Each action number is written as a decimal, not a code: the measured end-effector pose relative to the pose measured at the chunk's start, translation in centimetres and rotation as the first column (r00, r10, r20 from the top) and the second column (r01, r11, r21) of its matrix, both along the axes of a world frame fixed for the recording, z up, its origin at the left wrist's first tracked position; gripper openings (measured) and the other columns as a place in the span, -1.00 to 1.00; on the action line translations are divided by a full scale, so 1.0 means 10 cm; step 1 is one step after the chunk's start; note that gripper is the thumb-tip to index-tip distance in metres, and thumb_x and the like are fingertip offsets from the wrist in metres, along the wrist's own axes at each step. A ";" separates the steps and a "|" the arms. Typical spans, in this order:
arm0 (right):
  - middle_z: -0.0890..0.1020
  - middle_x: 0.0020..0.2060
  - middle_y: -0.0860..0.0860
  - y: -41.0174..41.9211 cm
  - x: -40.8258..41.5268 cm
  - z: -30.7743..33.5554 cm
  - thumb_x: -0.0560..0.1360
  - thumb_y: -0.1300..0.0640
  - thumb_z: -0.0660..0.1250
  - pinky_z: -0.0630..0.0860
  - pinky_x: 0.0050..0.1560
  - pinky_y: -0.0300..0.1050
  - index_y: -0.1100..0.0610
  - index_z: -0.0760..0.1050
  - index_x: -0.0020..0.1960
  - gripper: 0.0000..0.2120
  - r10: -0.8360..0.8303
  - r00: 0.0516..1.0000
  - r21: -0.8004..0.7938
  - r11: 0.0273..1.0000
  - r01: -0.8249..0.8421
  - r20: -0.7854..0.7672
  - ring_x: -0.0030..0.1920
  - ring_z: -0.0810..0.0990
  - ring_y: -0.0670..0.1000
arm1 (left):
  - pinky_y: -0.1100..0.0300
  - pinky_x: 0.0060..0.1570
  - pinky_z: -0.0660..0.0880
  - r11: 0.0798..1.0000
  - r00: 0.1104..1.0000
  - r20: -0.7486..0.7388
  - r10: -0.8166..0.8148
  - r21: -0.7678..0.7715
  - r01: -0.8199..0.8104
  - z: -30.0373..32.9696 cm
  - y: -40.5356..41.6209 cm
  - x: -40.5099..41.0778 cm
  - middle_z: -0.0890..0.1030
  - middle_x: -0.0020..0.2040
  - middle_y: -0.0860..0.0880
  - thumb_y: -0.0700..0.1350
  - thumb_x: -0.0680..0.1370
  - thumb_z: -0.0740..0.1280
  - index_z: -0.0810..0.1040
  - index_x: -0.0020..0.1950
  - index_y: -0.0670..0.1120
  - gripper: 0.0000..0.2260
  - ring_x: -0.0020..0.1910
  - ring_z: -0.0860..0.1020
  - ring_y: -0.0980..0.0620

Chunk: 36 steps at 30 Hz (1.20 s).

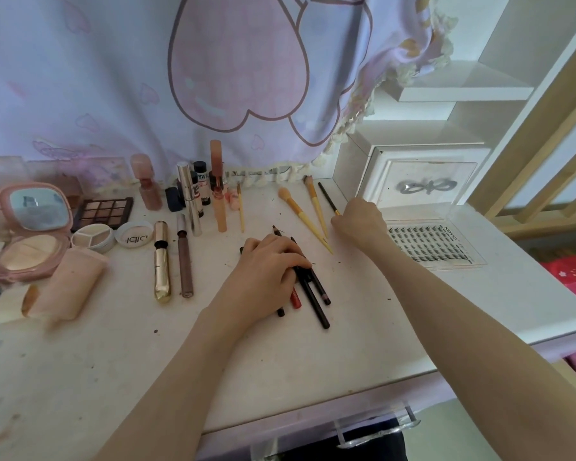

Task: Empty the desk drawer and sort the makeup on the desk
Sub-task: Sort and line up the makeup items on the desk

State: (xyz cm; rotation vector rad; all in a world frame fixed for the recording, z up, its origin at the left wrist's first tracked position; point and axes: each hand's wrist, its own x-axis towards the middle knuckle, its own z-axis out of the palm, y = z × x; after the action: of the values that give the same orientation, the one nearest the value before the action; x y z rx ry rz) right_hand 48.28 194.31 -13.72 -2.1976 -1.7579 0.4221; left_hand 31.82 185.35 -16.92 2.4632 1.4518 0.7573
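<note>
Makeup pencils point(308, 294) lie bundled at the middle of the desk point(113, 367), long axes running from the near right up toward the far left. The left hand point(266, 271) lies on top of them, fingers curled over the bundle, gathering it. Farther back and to the right, the right hand point(358, 221) pinches the lower end of a thin dark brush point(327, 197), which lies parallel to two yellow-handled brushes point(308, 214) just to its left; likely it joins that row. The lash tray point(429, 242) beside it reads "XOYO"; a round white lid point(134, 234) shows "pipi".
</note>
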 end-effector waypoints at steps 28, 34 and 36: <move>0.45 -0.44 0.06 -0.60 0.03 0.72 0.52 0.20 0.32 0.30 -0.43 -0.28 0.25 0.49 -0.26 -0.79 0.353 0.450 0.286 0.934 -0.212 -0.820 -0.44 0.36 -0.06 | 0.14 -0.26 0.35 0.969 0.969 -0.044 0.243 0.048 -0.241 0.42 0.05 0.24 0.54 -0.23 -0.07 0.02 0.63 -0.02 0.49 0.07 -0.11 -0.66 -0.26 0.50 -0.07; 0.50 -0.32 0.09 -0.26 -0.02 0.55 0.60 0.11 0.14 0.40 -0.26 -0.18 0.20 0.43 -0.26 -0.70 0.239 0.768 0.295 0.953 -0.069 -0.594 -0.35 0.44 0.01 | 0.20 -0.14 0.30 0.950 0.955 0.076 0.288 -0.147 -0.275 0.42 0.27 0.19 0.49 -0.09 -0.05 -0.13 0.64 0.01 0.43 0.06 -0.14 -0.78 -0.02 0.42 -0.03; 0.51 -0.24 0.13 -0.10 -0.03 0.47 0.62 0.15 0.07 0.46 -0.25 -0.15 0.19 0.38 -0.22 -0.72 0.192 0.795 0.201 0.975 -0.090 -0.576 -0.32 0.48 0.05 | 0.16 0.00 0.34 0.901 0.914 0.026 0.404 -0.184 -0.393 0.35 0.40 0.09 0.48 0.07 -0.14 -0.27 0.60 0.02 0.44 0.12 -0.21 -0.77 0.11 0.38 -0.08</move>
State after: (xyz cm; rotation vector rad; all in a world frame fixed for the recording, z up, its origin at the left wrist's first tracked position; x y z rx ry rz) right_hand 48.02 193.35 -9.07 -1.5759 -1.5309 0.8617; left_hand 32.69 189.40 -13.44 2.0154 1.9383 0.7293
